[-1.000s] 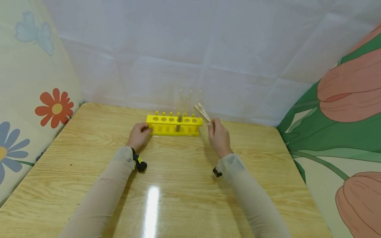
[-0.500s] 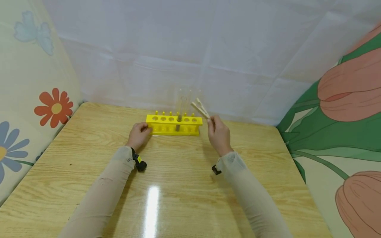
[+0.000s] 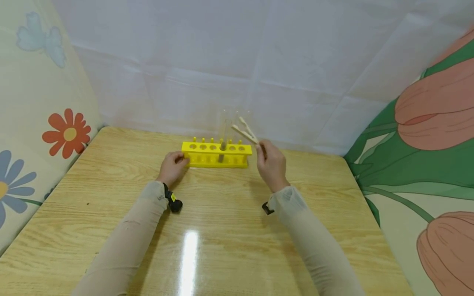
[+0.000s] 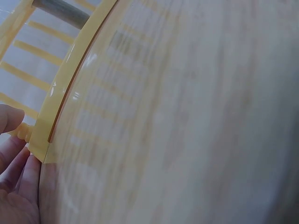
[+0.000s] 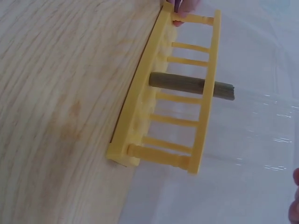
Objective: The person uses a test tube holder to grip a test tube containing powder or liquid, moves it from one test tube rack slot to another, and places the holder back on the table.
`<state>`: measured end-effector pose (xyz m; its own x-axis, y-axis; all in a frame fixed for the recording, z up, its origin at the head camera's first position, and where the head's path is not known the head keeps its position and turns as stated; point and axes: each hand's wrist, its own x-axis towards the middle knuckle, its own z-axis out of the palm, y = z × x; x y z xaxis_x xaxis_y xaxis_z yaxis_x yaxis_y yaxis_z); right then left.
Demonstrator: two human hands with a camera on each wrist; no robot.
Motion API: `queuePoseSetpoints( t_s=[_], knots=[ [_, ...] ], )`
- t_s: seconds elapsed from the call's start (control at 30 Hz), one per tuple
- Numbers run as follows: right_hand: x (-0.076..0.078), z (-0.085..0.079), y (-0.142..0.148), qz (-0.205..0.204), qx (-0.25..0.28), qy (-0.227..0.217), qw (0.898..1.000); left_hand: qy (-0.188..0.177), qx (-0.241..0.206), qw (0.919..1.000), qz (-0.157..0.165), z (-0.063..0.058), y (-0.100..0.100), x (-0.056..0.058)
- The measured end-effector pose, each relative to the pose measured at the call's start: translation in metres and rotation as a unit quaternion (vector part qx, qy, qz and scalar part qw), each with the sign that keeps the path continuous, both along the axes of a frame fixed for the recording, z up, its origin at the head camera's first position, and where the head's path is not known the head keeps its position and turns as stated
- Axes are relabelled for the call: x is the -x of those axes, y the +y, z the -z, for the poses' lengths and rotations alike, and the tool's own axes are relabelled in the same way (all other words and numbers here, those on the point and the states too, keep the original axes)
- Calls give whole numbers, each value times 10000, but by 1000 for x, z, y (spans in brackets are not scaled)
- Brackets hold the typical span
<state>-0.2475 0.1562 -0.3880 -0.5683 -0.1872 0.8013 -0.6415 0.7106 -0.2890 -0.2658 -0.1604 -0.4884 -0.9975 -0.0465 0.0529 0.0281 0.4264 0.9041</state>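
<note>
A yellow test tube rack [image 3: 216, 149] stands on the table. In one of its holes is an upright test tube, its lower part filled with something dark grey-green [image 5: 177, 83]. My left hand [image 3: 172, 169] grips the rack's left end post, thumb and fingers around it in the left wrist view. My right hand [image 3: 272, 165] holds a pale forked test tube clamp [image 3: 244, 133] by its near end, beyond the rack's right end. Its two prongs are spread and point left, the tips close beside the tall clear tube. Only fingertips [image 5: 295, 205] of this hand show in the right wrist view.
More clear tubes [image 3: 237, 119] rise behind the rack's right half, faint against the white cloth backdrop [image 3: 177, 98]. A row of yellow pegs [image 3: 203, 140] lines the rack's back. The wooden table [image 3: 222, 238] extends toward me, with patterned cloths on both sides.
My right hand has moved slightly left and away from me, bringing the clamp's tips over to the tube. The prongs have spread wider. My left hand and the rack stay put.
</note>
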Motion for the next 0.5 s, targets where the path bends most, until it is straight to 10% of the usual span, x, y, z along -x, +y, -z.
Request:
queuePoseSetpoints(
  t_s=[0.5],
  knots=[
    [4, -17, -12, -98, -263, 59, 9996, -21, -48, 10000, 74, 1, -2, 2]
  ],
)
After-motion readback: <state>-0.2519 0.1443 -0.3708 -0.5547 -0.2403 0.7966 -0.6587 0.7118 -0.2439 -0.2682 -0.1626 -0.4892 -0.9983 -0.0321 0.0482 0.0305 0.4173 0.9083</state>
